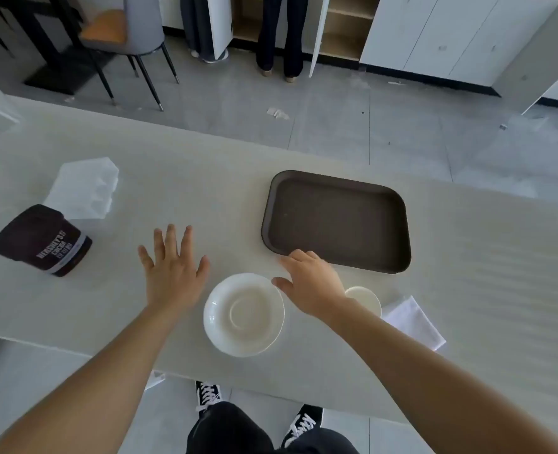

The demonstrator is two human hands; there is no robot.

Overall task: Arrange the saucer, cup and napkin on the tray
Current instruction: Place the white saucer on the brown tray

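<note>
Where the dark tub (42, 240) read "HERSHEY'S COCOA", a clear plastic box (82, 188) lay behind it. The left hand (173, 270) hovered flat, fingers spread, holding nothing. The right hand (310, 283), loosely open and empty, half hid the white cup (366, 298) beside the glossy round saucer (243, 314). The folded napkin (415, 321) lay right; the brown rounded tray (336, 221) sat bare beyond.

Tray (336, 221): dark brown, rectangular, bare, right of centre on the pale table (205, 191).
Saucer (244, 314): white, lower centre, near the table's front edge.
Cup (366, 298): white, right of the saucer, partly hidden by the right wrist.
Napkin (415, 322): white, folded, lower right beside the cup.
Left hand (173, 273): fingers spread, empty, left of the saucer.
Right hand (313, 283): loosely curled between saucer and tray, at the tray's near corner.
Cocoa tin (42, 240): dark, at left.
</note>
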